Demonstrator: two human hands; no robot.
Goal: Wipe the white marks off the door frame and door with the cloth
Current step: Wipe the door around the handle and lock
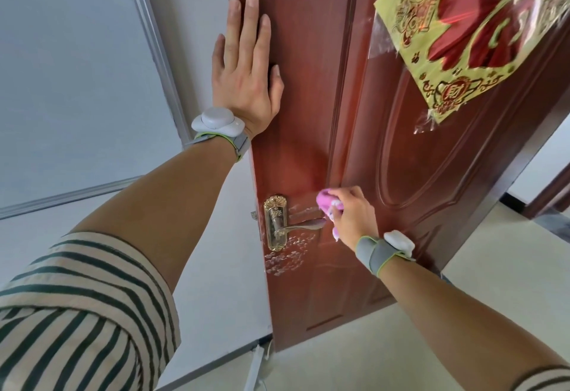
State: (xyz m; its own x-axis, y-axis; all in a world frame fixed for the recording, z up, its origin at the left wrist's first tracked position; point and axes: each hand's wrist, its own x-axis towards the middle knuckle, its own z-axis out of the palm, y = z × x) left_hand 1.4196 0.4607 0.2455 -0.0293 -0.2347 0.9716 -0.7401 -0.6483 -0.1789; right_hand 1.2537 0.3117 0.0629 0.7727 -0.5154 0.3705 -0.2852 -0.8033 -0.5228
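Observation:
A reddish-brown door [302, 150] stands open in front of me. My left hand [246, 63] presses flat against its upper edge, fingers straight. My right hand [351, 218] grips a bunched pink and white cloth [325, 201] and holds it against the door just right of the gold handle [287, 225]. White marks [288, 256] cover the wood below the handle plate, and fainter ones [303, 210] lie above the lever.
A red and gold paper decoration [462, 29] in clear film hangs on the door's upper right. A white wall [92, 82] with grey trim is to the left. Pale floor tiles [354, 359] lie below, and a doorway opens at far right.

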